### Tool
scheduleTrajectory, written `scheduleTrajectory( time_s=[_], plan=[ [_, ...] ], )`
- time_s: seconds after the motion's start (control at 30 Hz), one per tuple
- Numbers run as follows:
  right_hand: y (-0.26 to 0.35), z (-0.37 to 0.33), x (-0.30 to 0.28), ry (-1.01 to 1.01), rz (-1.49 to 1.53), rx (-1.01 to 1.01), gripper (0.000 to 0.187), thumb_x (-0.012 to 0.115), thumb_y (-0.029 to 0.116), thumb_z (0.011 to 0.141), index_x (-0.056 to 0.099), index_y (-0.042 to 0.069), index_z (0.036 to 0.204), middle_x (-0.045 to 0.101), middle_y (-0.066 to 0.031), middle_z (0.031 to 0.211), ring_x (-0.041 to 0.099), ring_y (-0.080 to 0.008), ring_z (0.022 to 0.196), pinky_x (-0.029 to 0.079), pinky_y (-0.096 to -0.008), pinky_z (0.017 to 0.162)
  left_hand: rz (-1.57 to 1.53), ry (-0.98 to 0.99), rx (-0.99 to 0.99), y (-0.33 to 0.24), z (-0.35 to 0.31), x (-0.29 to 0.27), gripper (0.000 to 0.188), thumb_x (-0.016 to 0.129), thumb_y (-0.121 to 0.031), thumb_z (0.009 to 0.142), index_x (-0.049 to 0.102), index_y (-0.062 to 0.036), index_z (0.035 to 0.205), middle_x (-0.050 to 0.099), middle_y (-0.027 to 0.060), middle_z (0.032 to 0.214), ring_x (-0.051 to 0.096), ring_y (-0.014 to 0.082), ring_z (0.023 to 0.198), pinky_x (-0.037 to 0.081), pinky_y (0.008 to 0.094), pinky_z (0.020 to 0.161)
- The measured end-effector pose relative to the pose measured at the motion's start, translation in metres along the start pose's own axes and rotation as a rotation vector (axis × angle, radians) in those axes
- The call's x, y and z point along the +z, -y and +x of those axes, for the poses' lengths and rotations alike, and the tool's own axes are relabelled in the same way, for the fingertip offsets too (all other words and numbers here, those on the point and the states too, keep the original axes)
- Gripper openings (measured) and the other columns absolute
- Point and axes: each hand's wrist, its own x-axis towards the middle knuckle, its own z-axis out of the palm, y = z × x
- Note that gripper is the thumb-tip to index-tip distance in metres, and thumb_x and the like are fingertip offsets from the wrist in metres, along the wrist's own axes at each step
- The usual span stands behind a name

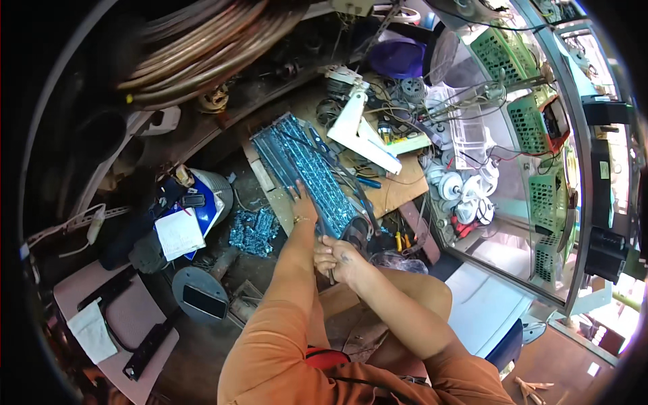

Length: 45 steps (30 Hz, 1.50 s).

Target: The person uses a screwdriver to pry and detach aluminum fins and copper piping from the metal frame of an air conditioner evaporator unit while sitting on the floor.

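Observation:
A long, shiny blue bundle of strip-like pieces (pixel 307 158) lies slanting across a wooden board (pixel 398 192). My left hand (pixel 304 206) is laid against its near left edge with the fingers stretched out. Close by, at the bundle's near end, my right hand (pixel 341 260) is closed in a fist. A thin dark end pokes out below that fist; the rest of what it grips is hidden. Beside the fist is a dark rounded object (pixel 356 231), its kind unclear.
White brackets (pixel 364 128) and tangled wires cover the board's far side. White round parts (pixel 462 192) sit in a glass case with green baskets (pixel 536 125) beyond. Blue scraps (pixel 253 231) lie left, near a round stool with a phone (pixel 205 302). Yellow-handled tools (pixel 402 241) lie right.

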Motion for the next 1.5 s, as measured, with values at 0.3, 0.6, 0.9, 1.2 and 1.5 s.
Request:
scheduleTrajectory(
  time_s=[0.3,0.6,0.9,1.2,1.5],
  plan=[
    [0.026,0.041,-0.001,-0.212,-0.178,-0.093,0.019,0.037,0.021,0.112,0.049,0.013,0.101,0.041,0.0019,0.068,0.036,-0.0096,0.049,0.032,-0.0222,0.042,-2.008,0.866,-0.352,0.028,-0.031,-0.089,0.053,0.047,-0.047,0.109,0.046,-0.0046,0.141,0.066,0.0193,0.135,0.066,0.0374,0.116,0.053,0.0562,0.098],
    [-0.009,0.096,0.063,-0.153,-0.437,-0.044,0.021,0.043,0.014,0.101,0.056,0.008,0.085,0.058,-0.0043,0.072,0.051,-0.0185,0.052,0.048,-0.028,0.049,-1.547,0.986,-0.359,0.098,-0.028,-0.14,0.047,0.045,-0.047,0.109,0.058,-0.0164,0.076,0.055,0.0047,0.057,0.04,0.0215,0.034,0.036,0.0407,0.034],
    [0.101,0.125,0.046,0.033,-0.331,-0.369,0.025,0.051,0.03,0.104,0.062,0.011,0.092,0.065,-0.006,0.071,0.062,-0.021,0.059,0.052,-0.0351,0.05,-0.713,-0.556,0.331,0.051,-0.015,-0.326,0.057,0.077,-0.036,0.086,0.059,-0.0043,0.131,0.059,0.0247,0.132,0.06,0.0357,0.114,0.052,0.0449,0.095],
    [0.034,0.136,0.161,-0.195,-0.251,-0.423,0.029,0.045,0.031,0.104,0.057,0.014,0.083,0.054,-0.002,0.059,0.047,-0.0125,0.043,0.037,-0.0245,0.038,-1.167,-0.291,0.766,0.021,-0.004,-0.429,0.018,0.063,-0.017,0.1,0.064,-0.0029,0.088,0.065,0.0203,0.083,0.063,0.0408,0.074,0.05,0.0458,0.066],
    [0.054,0.078,0.201,0.062,0.175,0.108,0.043,0.041,0.029,0.104,0.039,0.016,0.063,0.035,0.0022,0.052,0.036,-0.0124,0.039,0.029,-0.0261,0.036,-0.957,-0.079,0.918,0.096,0.076,-0.477,0.045,0.054,-0.034,0.109,0.06,0.0012,0.081,0.057,0.0265,0.076,0.053,0.0394,0.065,0.044,0.0483,0.065]
  ],
)
